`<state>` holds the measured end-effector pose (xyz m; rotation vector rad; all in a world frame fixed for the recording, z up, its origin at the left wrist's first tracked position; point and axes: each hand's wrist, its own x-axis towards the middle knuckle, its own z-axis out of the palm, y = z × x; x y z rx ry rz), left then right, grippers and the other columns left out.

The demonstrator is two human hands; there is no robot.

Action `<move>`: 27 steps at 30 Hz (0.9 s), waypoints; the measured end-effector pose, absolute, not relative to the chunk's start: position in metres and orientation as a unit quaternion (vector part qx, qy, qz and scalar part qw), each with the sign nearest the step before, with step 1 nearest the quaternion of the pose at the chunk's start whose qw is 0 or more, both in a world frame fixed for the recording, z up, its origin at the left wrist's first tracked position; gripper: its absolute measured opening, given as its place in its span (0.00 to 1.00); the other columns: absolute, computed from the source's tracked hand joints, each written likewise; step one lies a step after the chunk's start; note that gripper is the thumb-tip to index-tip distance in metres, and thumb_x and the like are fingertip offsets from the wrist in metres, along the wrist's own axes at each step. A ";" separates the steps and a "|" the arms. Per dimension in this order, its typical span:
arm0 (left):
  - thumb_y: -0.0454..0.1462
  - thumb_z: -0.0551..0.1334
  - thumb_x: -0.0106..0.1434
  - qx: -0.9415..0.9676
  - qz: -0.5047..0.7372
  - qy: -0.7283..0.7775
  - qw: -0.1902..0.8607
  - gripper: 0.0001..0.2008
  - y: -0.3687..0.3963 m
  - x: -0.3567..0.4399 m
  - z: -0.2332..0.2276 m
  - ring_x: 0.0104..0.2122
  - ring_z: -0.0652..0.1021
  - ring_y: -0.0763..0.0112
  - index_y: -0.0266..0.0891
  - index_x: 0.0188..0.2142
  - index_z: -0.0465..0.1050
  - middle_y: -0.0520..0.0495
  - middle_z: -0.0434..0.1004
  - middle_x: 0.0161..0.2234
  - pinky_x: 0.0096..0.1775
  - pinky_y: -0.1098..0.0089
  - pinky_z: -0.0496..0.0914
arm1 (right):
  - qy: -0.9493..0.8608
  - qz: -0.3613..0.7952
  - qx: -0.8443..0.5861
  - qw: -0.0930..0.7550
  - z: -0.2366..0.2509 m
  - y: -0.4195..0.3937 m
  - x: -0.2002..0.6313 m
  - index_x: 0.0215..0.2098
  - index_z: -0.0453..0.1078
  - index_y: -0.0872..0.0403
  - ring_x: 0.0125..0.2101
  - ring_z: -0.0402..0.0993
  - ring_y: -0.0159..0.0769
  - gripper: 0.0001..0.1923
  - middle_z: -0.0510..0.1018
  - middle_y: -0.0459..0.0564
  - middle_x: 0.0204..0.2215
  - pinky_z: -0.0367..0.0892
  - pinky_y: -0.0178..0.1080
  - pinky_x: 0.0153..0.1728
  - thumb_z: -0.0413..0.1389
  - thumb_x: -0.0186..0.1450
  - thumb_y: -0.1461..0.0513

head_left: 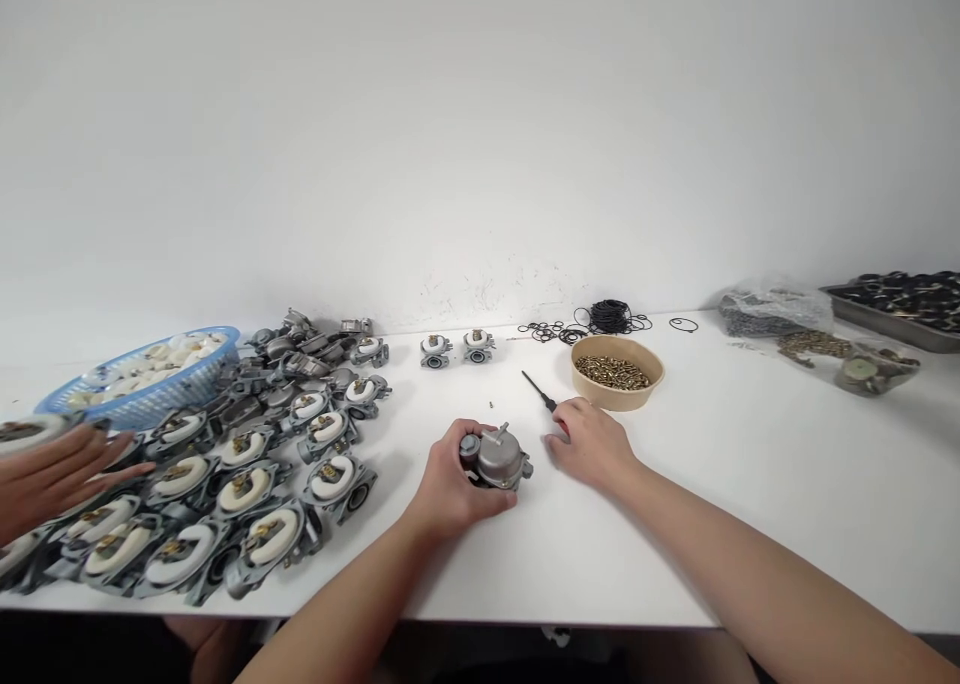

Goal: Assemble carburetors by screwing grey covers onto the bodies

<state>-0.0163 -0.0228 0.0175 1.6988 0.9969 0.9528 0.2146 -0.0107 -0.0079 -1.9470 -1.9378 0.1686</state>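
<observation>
The carburetor (501, 456) is on the white table (787, 484) directly before you, its domed float-bowl cover uppermost. Your left hand (456, 479) is clasped around its near and left sides, thumb along the front. Your right hand (591, 442) is just beside it, fingers curled in a pinch on the handle of a screwdriver (540, 392); the shaft points away from you, and whether the tool is clear of the surface cannot be told.

Step in hand, as judged: steadying the unit while taking up the driver. The next move would call for a secure grip on the handle and the tip turned toward the carburetor, left hold unchanged.

A loose screw (491, 405) lies beyond the unit. Behind your right hand stands a paper bowl (615, 400) of brass-coloured screws (609, 372); black O-rings (609, 317) lie beyond it. Two carburetor bodies (477, 345) with white floats stand apart at the back. At left, a co-worker's hand (71, 472) is over the rows of similar bodies.
</observation>
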 end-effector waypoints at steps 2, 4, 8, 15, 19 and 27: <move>0.34 0.75 0.41 0.683 0.394 0.404 0.464 0.32 -0.023 -0.016 0.017 0.36 0.80 0.60 0.38 0.45 0.65 0.44 0.79 0.38 0.37 0.65 0.71 | -0.692 0.065 -0.692 0.193 -0.008 -0.011 0.215 0.39 0.68 0.52 0.40 0.70 0.37 0.08 0.73 0.49 0.43 0.55 0.37 0.33 0.54 0.63 0.57; 0.33 0.75 0.39 0.677 0.401 0.408 0.463 0.32 -0.023 -0.016 0.016 0.35 0.79 0.60 0.38 0.44 0.66 0.44 0.79 0.38 0.36 0.66 0.71 | -0.694 0.068 -0.689 0.195 -0.009 -0.011 0.216 0.39 0.68 0.52 0.41 0.70 0.38 0.09 0.73 0.49 0.44 0.56 0.38 0.34 0.54 0.63 0.57; 0.32 0.76 0.38 0.673 0.405 0.412 0.462 0.33 -0.022 -0.015 0.014 0.33 0.79 0.62 0.38 0.44 0.66 0.45 0.79 0.37 0.35 0.67 0.71 | -0.698 0.072 -0.684 0.202 -0.011 -0.010 0.217 0.40 0.69 0.52 0.42 0.70 0.39 0.10 0.73 0.50 0.45 0.58 0.38 0.36 0.54 0.63 0.56; 0.32 0.76 0.38 0.653 0.416 0.410 0.483 0.33 -0.021 -0.015 0.012 0.31 0.78 0.63 0.38 0.43 0.65 0.46 0.78 0.35 0.32 0.68 0.70 | -0.703 0.073 -0.677 0.206 -0.014 -0.010 0.218 0.43 0.70 0.51 0.44 0.71 0.41 0.12 0.72 0.50 0.46 0.60 0.40 0.37 0.54 0.63 0.56; 0.30 0.76 0.37 0.624 0.435 0.408 0.505 0.32 -0.021 -0.015 0.011 0.30 0.78 0.64 0.39 0.40 0.64 0.47 0.78 0.33 0.31 0.68 0.70 | -0.705 0.077 -0.676 0.200 -0.015 -0.011 0.220 0.44 0.70 0.51 0.45 0.70 0.41 0.14 0.72 0.50 0.48 0.61 0.41 0.38 0.53 0.63 0.55; 0.30 0.77 0.36 0.508 0.507 0.400 0.569 0.31 -0.012 -0.020 -0.003 0.27 0.76 0.66 0.38 0.38 0.64 0.50 0.77 0.29 0.29 0.68 0.69 | -0.707 0.083 -0.676 0.191 -0.014 -0.012 0.221 0.47 0.70 0.50 0.47 0.69 0.42 0.15 0.71 0.51 0.50 0.62 0.42 0.41 0.53 0.64 0.54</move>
